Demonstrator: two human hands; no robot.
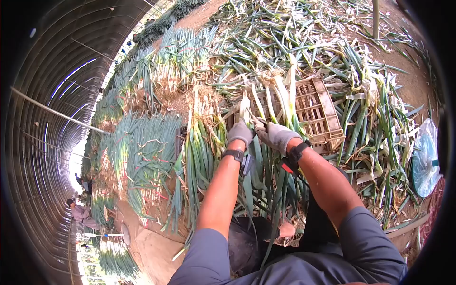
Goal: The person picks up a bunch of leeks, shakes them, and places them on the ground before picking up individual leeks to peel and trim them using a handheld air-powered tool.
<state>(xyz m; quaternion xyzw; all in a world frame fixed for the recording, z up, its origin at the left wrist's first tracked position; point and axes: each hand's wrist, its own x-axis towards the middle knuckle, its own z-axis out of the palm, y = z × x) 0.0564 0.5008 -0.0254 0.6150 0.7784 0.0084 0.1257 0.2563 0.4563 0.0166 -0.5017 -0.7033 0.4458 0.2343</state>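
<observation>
In the head view both of my hands wear grey gloves and work close together over an upturned-looking plastic crate (327, 116). My left hand (241, 133) is closed around a green onion (244, 108), whose pale stalk points away from me. Right beside it, my right hand (278, 135) has its fingers closed at the same leaves, pinching green onion leaf. Several more green onions (283, 97) lie across the crate, roots at the far end, their long leaves hanging toward my lap under my hands. Another pile of untrimmed green onions (202, 142) lies left of my left hand.
Tied bundles of green onions (147, 142) stand in rows at left. Stripped leaves (294, 35) cover the ground ahead and right. A clear plastic bag with blue contents (426, 159) lies far right. Another person (81, 213) is at far left, beneath the arched tunnel frame (52, 85).
</observation>
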